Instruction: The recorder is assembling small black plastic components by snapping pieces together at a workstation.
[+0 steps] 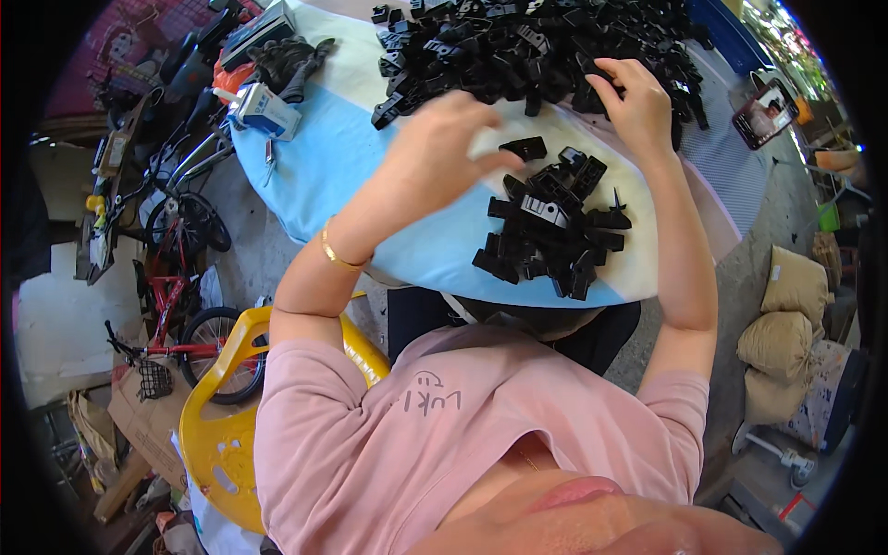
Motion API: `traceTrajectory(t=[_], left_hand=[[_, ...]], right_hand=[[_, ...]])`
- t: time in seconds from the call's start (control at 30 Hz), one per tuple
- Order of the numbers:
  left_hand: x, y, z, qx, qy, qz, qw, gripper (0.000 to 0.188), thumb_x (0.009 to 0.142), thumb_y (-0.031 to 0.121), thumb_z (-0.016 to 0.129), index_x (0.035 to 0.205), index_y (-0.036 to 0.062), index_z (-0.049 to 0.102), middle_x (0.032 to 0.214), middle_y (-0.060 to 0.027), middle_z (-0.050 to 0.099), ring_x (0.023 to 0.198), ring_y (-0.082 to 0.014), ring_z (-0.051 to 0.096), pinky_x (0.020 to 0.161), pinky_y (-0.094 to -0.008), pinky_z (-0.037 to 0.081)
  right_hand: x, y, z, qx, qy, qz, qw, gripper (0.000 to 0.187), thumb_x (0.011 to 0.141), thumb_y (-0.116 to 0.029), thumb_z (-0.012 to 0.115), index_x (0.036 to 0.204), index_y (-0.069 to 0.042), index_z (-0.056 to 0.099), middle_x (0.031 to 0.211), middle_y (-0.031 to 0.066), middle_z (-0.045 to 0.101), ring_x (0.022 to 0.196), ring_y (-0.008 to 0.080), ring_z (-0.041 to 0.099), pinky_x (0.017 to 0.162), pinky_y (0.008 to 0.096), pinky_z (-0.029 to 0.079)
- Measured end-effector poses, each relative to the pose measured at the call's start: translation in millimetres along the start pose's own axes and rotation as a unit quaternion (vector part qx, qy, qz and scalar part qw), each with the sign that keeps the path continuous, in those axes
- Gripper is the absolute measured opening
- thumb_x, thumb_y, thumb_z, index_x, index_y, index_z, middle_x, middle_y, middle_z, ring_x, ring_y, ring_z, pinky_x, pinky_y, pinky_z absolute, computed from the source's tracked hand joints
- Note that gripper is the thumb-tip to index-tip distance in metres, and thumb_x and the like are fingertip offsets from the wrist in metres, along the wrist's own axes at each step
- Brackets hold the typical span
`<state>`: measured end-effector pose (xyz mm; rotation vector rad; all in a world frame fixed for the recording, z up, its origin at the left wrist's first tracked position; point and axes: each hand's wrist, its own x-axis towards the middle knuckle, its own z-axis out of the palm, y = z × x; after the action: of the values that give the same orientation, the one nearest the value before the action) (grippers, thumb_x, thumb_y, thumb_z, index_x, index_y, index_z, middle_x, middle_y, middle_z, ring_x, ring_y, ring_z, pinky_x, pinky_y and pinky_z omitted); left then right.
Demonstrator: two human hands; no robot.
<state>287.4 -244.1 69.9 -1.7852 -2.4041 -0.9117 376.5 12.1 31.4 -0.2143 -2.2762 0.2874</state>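
One cloth-covered bench (416, 245) carries two heaps of black plastic parts: a large heap (499, 55) along its far side, a small heap (550, 217) nearer the person; overlapping parts prevent an exact count. Of the two hands, the left hand (449, 143) is blurred, fingers spread, nothing seen in it; the right hand (641, 111) curls at the large heap, whether pinching a part I cannot tell. One lone part (525, 148) lies just right of the left thumb, the nearer hand, long axis roughly sideways.
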Motion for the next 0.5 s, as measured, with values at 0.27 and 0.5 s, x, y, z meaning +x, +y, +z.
traceTrajectory(t=[0.27, 0.5], left_hand=[[-7.1, -46.6, 0.4, 0.083, -0.014, -0.087, 0.993, 0.029, 0.077, 0.016, 0.068, 0.100, 0.0003, 0.058, 0.088, -0.0135, 0.062, 0.081, -0.0248, 0.062, 0.070, -0.0333, 0.049], [63.5, -23.6, 35.3, -0.589, 0.007, -0.146, 0.795, 0.027, 0.080, 0.002, 0.066, 0.103, -0.0022, 0.053, 0.088, -0.0028, 0.056, 0.080, -0.0116, 0.059, 0.075, -0.0265, 0.054]], right_hand=[[3.9, -7.1, -10.4, -0.031, -0.044, 0.002, 0.999, 0.039, 0.075, -0.011, 0.069, 0.113, -0.013, 0.060, 0.080, 0.0021, 0.060, 0.069, 0.0130, 0.060, 0.065, 0.0243, 0.051], [-3.1, -22.2, -5.1, 0.399, 0.006, 0.093, 0.912, 0.032, 0.090, -0.001, 0.046, 0.121, 0.003, 0.049, 0.102, 0.0120, 0.058, 0.084, 0.0171, 0.064, 0.071, 0.0255, 0.055]])
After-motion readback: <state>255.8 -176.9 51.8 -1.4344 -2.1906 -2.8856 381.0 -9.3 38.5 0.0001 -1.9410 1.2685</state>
